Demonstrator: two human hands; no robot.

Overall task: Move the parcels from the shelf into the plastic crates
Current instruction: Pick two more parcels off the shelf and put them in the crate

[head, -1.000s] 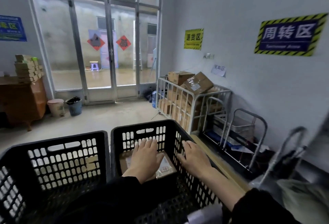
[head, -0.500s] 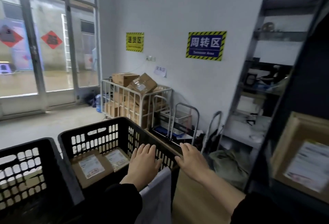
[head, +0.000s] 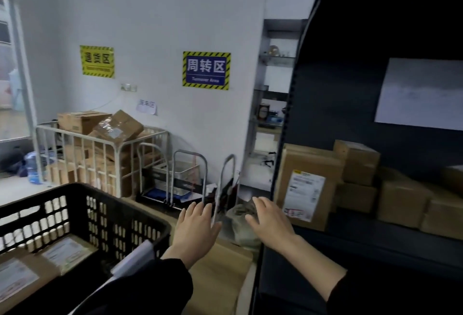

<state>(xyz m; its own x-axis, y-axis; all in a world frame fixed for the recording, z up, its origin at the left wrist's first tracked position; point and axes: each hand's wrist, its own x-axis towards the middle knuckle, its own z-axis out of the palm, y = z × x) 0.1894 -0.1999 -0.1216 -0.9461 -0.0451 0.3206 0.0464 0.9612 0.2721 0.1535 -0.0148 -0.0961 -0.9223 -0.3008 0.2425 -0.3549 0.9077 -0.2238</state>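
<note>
A black plastic crate [head: 130, 212] sits at the lower left with two labelled cardboard parcels [head: 37, 267] lying flat inside. A dark shelf [head: 375, 244] fills the right side and holds several brown parcels; the nearest, a tall parcel [head: 307, 187] with a white label, leans at the shelf's left end. My left hand [head: 196, 227] hovers with straight fingers, holding nothing, just right of the crate. My right hand [head: 271, 220] is also spread and holds nothing, a short way left of the tall labelled parcel.
A white wire cage cart [head: 100, 159] full of cardboard boxes stands against the far wall. Folded metal trolleys [head: 190, 179] lean beside it. A grey-green sack [head: 240, 224] lies on the floor between the crate and the shelf. A glass cabinet [head: 273, 114] stands behind the shelf.
My view has swung right from the crates toward the shelf. Both hands have left the crate, where they set down a parcel, and now reach toward the shelf parcels.
</note>
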